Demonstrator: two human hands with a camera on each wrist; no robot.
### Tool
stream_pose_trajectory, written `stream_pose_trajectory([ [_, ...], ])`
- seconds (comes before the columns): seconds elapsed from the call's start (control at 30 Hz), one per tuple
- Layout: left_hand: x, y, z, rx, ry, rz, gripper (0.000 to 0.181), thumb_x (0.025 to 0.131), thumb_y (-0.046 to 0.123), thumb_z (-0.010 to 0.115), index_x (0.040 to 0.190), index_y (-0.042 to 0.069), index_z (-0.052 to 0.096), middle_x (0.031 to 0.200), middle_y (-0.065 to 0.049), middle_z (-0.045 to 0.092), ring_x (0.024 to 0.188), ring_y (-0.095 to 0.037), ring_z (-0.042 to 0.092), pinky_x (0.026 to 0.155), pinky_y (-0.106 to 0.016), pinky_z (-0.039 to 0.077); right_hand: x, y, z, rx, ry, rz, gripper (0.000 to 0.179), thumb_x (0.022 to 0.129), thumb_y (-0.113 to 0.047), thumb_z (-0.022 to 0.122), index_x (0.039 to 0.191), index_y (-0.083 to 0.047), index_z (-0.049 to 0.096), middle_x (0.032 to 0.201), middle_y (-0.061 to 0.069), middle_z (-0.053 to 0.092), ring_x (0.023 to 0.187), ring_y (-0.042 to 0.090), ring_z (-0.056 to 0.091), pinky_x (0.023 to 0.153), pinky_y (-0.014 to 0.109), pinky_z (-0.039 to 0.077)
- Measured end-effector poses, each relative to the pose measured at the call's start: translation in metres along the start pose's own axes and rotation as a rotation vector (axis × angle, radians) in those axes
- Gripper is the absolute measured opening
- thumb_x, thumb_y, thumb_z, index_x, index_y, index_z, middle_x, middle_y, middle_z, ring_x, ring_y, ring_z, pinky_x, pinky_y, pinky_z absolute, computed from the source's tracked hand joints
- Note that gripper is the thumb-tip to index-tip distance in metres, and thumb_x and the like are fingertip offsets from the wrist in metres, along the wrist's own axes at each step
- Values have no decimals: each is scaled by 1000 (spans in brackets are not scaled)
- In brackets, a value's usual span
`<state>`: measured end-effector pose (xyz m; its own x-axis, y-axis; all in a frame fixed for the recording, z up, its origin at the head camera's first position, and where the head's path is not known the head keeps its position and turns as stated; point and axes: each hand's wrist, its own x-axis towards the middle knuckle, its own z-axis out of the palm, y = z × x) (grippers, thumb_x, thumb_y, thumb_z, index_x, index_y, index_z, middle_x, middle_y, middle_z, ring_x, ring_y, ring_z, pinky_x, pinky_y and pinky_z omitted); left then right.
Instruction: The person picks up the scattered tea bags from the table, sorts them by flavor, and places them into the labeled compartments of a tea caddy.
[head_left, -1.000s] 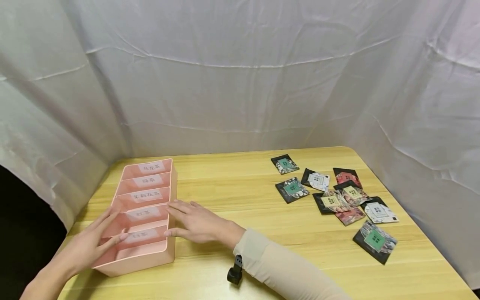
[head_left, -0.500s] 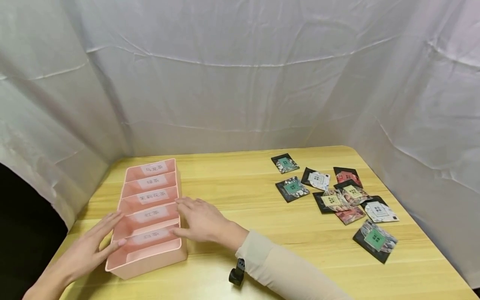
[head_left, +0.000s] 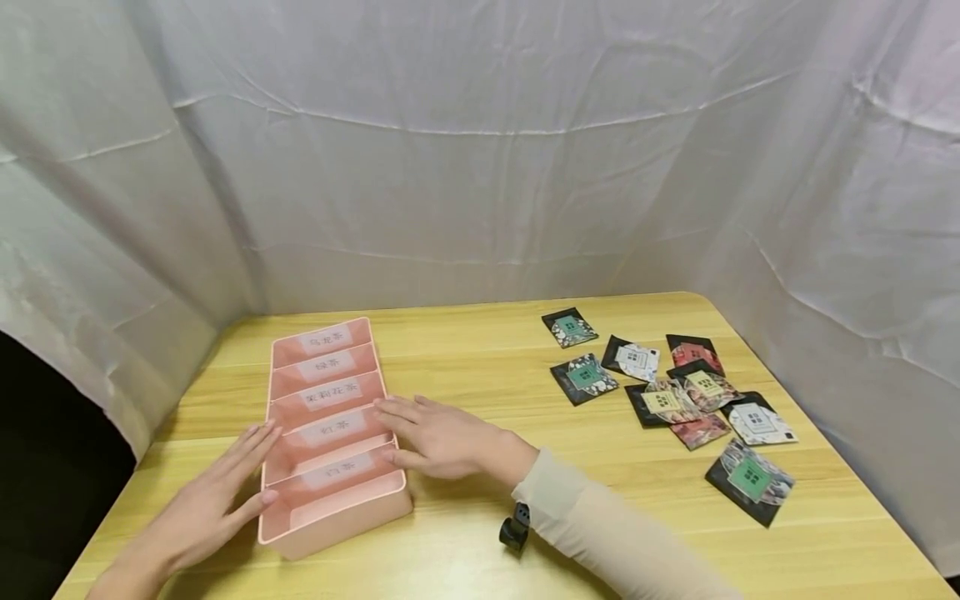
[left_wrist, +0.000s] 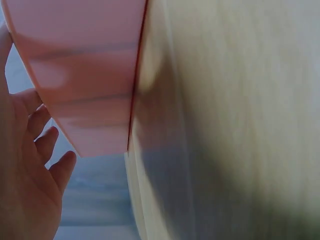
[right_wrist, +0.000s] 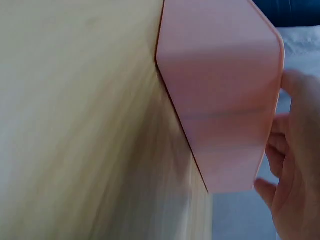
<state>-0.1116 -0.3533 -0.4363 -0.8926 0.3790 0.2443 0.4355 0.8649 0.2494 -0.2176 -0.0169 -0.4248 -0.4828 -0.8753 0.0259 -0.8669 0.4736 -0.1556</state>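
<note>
A pink box (head_left: 345, 523) with several compartments stands on the left part of the table, a written paper label in each compartment. Its long side runs away from me, slightly tilted to the left. Along the left rim lies my left hand (head_left: 206, 508), fingers extended, thumb by the near left corner. On the opposite rim my right hand (head_left: 453, 437) rests its fingertips, with the thumb lower on the same side. In the left wrist view, fingers of the left hand (left_wrist: 37, 175) touch the box's upper edge. The right wrist view has the right hand (right_wrist: 297, 155) touching the other edge.
Flat tea sachets lie at the right: green-labelled ones (head_left: 584, 377) at the back, a white-labelled one (head_left: 632, 359), an overlapping cluster with yellow labels (head_left: 662, 403), and a green-labelled one (head_left: 750, 482) nearest me. Grey-white cloth (head_left: 480, 183) hangs behind the wooden table (head_left: 480, 350).
The pink box has slid to the right across the table and turned slightly, both hands travelling with it. The tea sachets have stayed in place.
</note>
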Motion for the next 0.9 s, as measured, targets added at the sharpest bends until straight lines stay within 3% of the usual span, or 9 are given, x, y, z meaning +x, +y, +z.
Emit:
stream_pose_trajectory([
  [0.13,4,6,4,27,1,14,75,94,33,64,157,17,25,161,-8,22,147,-4,3,105,-4,-4,-11,12,-2,33,-6,-45,73,101,-61,20,158,-16,14,164,1,11,149,14,7,120,30,6],
  [0.27,11,13,8,62,4,30,75,94,36,64,157,17,26,160,-8,25,147,-21,19,107,-4,-3,-22,21,-2,30,5,-61,77,99,-65,22,158,-16,15,163,1,13,148,18,12,120,35,15],
  [0.37,18,18,10,66,-5,38,76,94,39,64,157,18,26,161,-6,25,144,-26,28,106,-4,-1,-30,26,-3,26,17,-59,78,99,-65,25,158,-15,16,163,3,15,148,19,13,120,36,16],
  [0.47,24,22,12,60,-10,50,77,94,40,64,157,18,26,161,-4,24,143,-25,29,107,-4,1,-39,30,-6,21,21,-54,78,99,-64,26,158,-13,15,163,4,15,148,19,12,120,35,12],
  [0.53,29,24,13,65,-13,60,77,94,41,64,157,17,25,161,-4,24,143,-25,30,111,-9,7,-43,33,-6,13,28,-53,78,100,-64,26,158,-13,15,163,4,14,148,18,11,121,37,11],
  [0.6,34,28,15,69,-21,76,77,94,41,62,157,16,25,161,-5,23,143,-27,30,116,-22,19,-47,36,-7,17,33,-51,79,99,-65,25,158,-11,17,163,4,14,148,17,11,121,40,11],
  [0.7,43,34,18,66,-49,93,76,96,43,59,157,14,23,162,-6,21,143,-28,29,111,-43,35,-55,42,-6,46,40,-49,80,99,-65,27,157,-10,21,163,4,14,148,15,10,120,45,12],
  [0.77,49,39,21,54,-68,106,75,98,43,56,157,13,22,162,-7,20,143,-29,28,106,-51,40,-62,46,-6,66,41,-40,80,98,-65,27,157,-11,21,163,4,14,148,15,9,120,44,13],
  [0.9,61,48,26,32,-96,128,75,99,45,53,157,12,19,163,-7,16,145,-28,24,108,-50,38,-75,56,-6,81,52,-20,79,99,-65,28,158,-15,15,163,3,14,148,14,9,120,43,16],
])
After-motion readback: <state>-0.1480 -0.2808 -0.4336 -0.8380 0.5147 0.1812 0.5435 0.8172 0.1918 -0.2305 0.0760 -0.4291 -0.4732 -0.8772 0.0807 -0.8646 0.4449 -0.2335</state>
